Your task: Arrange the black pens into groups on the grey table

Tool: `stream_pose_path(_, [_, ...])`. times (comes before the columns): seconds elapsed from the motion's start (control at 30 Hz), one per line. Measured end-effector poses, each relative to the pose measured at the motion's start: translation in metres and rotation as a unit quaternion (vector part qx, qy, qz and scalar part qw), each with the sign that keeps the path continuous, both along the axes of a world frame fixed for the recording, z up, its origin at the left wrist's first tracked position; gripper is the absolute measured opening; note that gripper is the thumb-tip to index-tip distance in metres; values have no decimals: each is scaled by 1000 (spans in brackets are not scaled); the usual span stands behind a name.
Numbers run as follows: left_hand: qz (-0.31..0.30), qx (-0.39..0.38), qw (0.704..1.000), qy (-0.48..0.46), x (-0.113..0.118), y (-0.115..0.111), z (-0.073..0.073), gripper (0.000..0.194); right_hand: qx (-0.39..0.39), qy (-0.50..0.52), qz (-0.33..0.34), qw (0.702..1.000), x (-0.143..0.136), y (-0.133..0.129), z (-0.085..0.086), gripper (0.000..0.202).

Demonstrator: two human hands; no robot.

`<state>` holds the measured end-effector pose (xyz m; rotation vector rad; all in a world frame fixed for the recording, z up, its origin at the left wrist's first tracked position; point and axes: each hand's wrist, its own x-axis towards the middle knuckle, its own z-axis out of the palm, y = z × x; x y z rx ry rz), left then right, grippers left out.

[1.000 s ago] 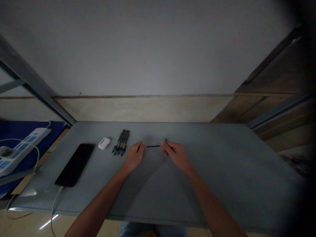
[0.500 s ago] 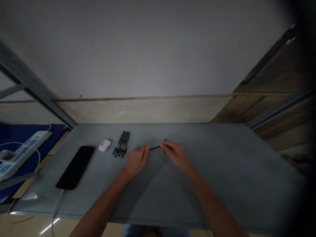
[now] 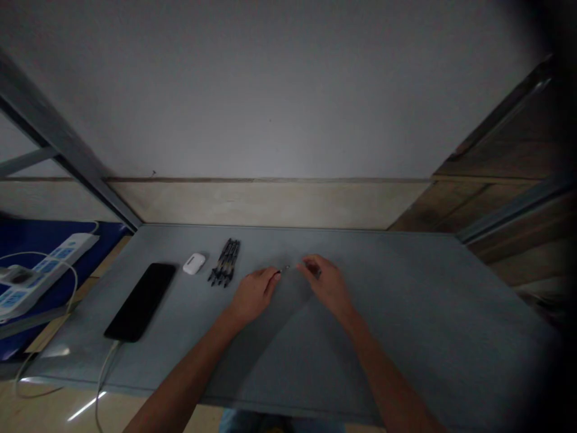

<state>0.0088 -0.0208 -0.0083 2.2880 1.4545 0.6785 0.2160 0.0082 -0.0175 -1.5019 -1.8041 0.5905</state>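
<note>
My left hand (image 3: 255, 294) is closed around a slim dark pen, mostly hidden by the fingers. A thin, shiny end of the pen (image 3: 285, 269) sticks out past the thumb and points right. Across a small gap, my right hand (image 3: 328, 287) has its thumb and fingers curled together. A small dark bit shows inside that hand, too hidden to make out. Left of my hands, several dark pens (image 3: 225, 263) lie side by side on the grey table (image 3: 406, 313).
A white earbud case (image 3: 194, 263) lies left of the pens. Beyond it is a black phone (image 3: 141, 302) with a white cable (image 3: 104, 367) running off the front edge. A white power strip (image 3: 47, 270) rests on a blue surface at far left. The wall (image 3: 288, 120) rises behind the table.
The dark stick that spanned both hands has come apart; a thin, shiny end now shows at my left hand. My right hand has shifted slightly right. The view has moved a little.
</note>
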Motion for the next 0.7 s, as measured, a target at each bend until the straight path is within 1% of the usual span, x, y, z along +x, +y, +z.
stream_pose_path(0.03, [5,5,1000,-13,0,1,-1,33,22,-46,-37,998,2,2,-4,34])
stream_pose_path(0.1, [14,19,999,-36,-1,3,-4,32,38,-107,-71,991,5,5,-12,34])
stream_pose_path(0.2, [21,45,997,-63,-1,5,-9,31,39,-150,-70,985,6,5,-17,16])
stream_pose_path(0.27, [27,55,996,-64,-1,6,-10,32,32,-133,-57,989,4,3,-16,10])
stream_pose_path(0.3, [30,54,996,-59,-1,6,-11,33,24,-106,-50,993,3,3,-14,10])
stream_pose_path(0.37, [33,43,998,-39,-1,6,-10,32,1,-20,-32,999,0,2,-8,12])
stream_pose_path(0.43, [31,28,999,-23,-1,6,-8,32,-25,81,-9,996,-2,1,-2,18])
stream_pose_path(0.53, [27,11,999,-23,-1,4,-4,32,-49,193,-2,980,-3,0,6,24])
stream_pose_path(0.63, [40,-8,999,-16,0,2,-1,33,-40,278,-11,960,-3,0,11,26])
stream_pose_path(0.7, [46,-14,999,-2,0,2,0,33,-35,337,-9,941,-3,0,12,26])
